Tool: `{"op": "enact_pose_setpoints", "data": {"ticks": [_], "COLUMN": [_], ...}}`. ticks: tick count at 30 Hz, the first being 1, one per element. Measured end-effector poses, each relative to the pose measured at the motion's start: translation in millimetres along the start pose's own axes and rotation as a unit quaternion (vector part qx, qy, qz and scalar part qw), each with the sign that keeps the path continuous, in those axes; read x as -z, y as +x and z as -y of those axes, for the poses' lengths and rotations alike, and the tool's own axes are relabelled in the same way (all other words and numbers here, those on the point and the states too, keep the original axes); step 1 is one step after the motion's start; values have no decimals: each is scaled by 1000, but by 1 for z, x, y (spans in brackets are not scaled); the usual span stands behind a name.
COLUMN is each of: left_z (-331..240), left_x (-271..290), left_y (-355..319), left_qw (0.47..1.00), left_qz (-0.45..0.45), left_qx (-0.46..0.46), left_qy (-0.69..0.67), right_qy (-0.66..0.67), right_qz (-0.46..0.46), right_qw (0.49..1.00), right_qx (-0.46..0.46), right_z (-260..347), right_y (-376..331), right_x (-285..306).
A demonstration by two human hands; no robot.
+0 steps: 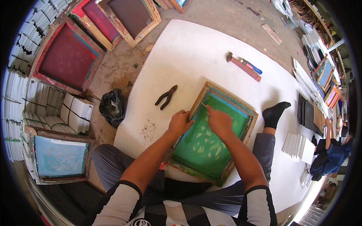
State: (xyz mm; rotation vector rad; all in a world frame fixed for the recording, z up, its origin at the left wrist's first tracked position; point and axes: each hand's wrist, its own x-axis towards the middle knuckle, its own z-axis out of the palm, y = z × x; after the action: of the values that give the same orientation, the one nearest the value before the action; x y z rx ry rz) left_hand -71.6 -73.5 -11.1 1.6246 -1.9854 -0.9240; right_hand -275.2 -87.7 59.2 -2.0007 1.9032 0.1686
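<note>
A wooden screen-printing frame [245, 141] with green mesh and pale leaf-like marks lies tilted in front of me, between my legs. My left hand [180, 123] is closed around its left rail. Over the upper part of the mesh, my right hand [220, 121] is closed on a thin tool [203, 104], whose narrow tip points at the inner edge of the upper left rail. The fist hides the rest of that tool. Black-handled pliers [166, 97] lie beyond my left hand, with several loose staples [147, 130] nearer to me. A hammer [244, 67] rests farther off, beside a blue marker-like tool [251, 66].
The white sheet [158, 64] lies under the work. A black plastic bag [112, 107] sits at its left edge. Other screen frames [68, 56] and strapped white stacks [77, 113] stand at the left. To the right are white panels [298, 147] and another person [332, 154].
</note>
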Motion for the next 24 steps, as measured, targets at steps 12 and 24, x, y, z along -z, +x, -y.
{"op": "enact_pose_setpoints", "data": {"ticks": [12, 24], "left_z": [-2, 3], "left_x": [0, 2], "left_y": [2, -1], "left_qw": [1000, 1000], "left_qz": [-1, -5], "left_qx": [-10, -11], "left_qy": [3, -3], "right_qy": [311, 450], "right_qz": [59, 120], "right_qw": [947, 884], "right_qx": [52, 41], "right_z": [-46, -65], "right_y": [23, 34], "right_x": [-27, -50]}}
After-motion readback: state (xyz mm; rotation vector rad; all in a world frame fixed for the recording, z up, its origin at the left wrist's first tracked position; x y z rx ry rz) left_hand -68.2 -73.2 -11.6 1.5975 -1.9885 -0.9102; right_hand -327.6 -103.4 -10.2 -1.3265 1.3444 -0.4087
